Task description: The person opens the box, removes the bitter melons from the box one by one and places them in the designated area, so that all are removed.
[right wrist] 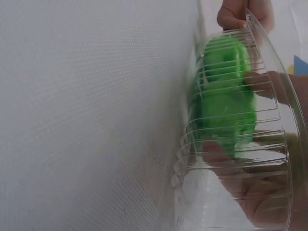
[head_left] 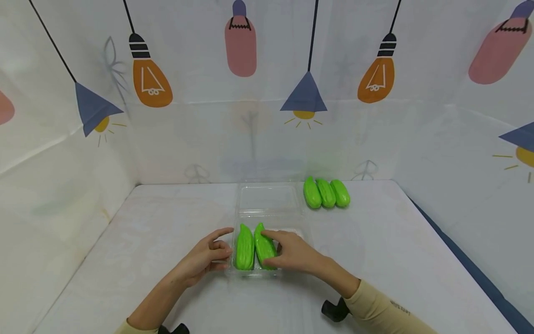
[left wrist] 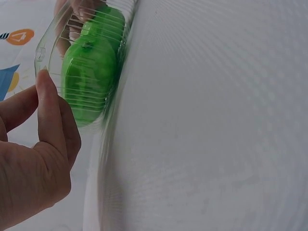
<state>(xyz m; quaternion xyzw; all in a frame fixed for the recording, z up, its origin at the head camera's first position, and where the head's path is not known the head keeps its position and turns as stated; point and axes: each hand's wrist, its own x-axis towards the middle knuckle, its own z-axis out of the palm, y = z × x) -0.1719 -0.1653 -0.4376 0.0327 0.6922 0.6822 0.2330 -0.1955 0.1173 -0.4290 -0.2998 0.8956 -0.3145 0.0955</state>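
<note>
A clear plastic box [head_left: 252,273] lies open on the white table, its lid [head_left: 269,198] folded back. Two bright green, ribbed gourds, the left gourd [head_left: 244,248] and the right gourd [head_left: 264,247], lie side by side in the box's left part. My right hand [head_left: 296,253] reaches in from the right and grips the right gourd between thumb and fingers. My left hand [head_left: 208,255] is at the box's left side; in the left wrist view its fingertips pinch the box's rim [left wrist: 39,55]. Through the ribbed wall, the right wrist view shows both gourds [right wrist: 226,96].
Three more green gourds [head_left: 327,193] lie in a row at the back right, beside the lid. A white cloth wall [head_left: 267,139] printed with lamps and bulbs encloses the table's back and sides. A black device [head_left: 335,311] shows under my right forearm.
</note>
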